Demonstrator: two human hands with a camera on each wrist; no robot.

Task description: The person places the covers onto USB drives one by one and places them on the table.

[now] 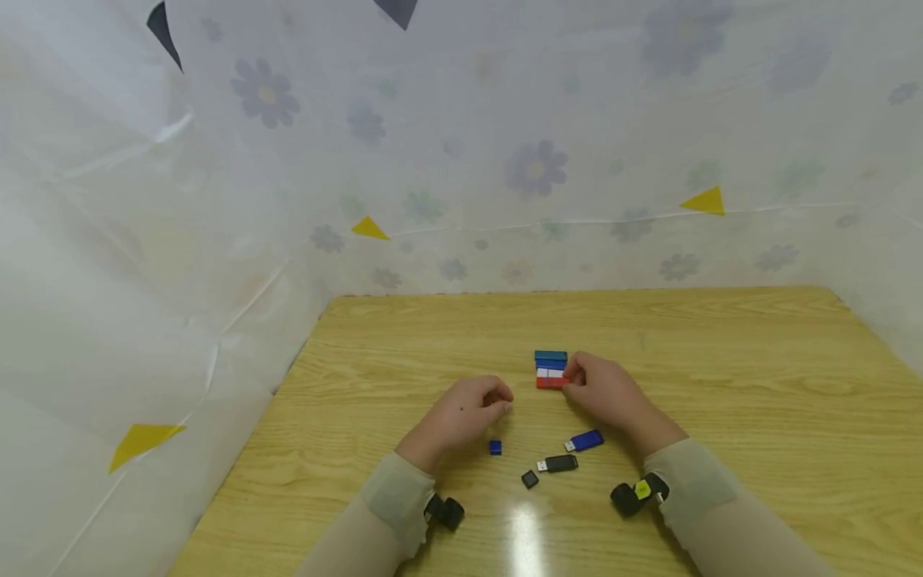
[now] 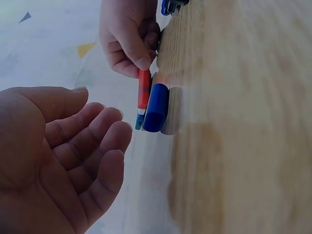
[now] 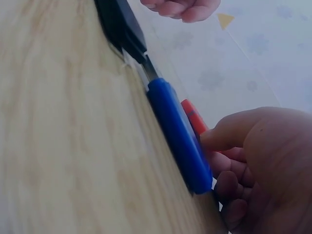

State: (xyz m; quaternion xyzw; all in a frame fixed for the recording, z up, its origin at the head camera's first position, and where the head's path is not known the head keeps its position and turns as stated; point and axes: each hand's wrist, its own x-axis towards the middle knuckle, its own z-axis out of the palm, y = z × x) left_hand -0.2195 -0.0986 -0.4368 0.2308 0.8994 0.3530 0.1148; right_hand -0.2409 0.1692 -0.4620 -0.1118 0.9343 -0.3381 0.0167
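My right hand (image 1: 609,393) pinches the right end of a red USB stick (image 1: 550,384) between thumb and fingers. That stick lies nearest me in a tight row, with a white stick (image 1: 546,373), a blue stick (image 1: 550,365) and a teal stick (image 1: 550,355) behind it. To the left of the row, my left hand (image 1: 467,413) hovers with loosely bent fingers and nothing in them. Nearer me lie an uncapped blue USB stick (image 1: 587,440) and an uncapped black USB stick (image 1: 562,463), their metal plugs pointing left.
A small blue cap (image 1: 495,447) lies just below my left hand. The black cap (image 1: 530,479) rests near the black stick's plug. All this is on a wooden table (image 1: 360,361), with a flower-patterned sheet (image 1: 461,160) hanging behind it.
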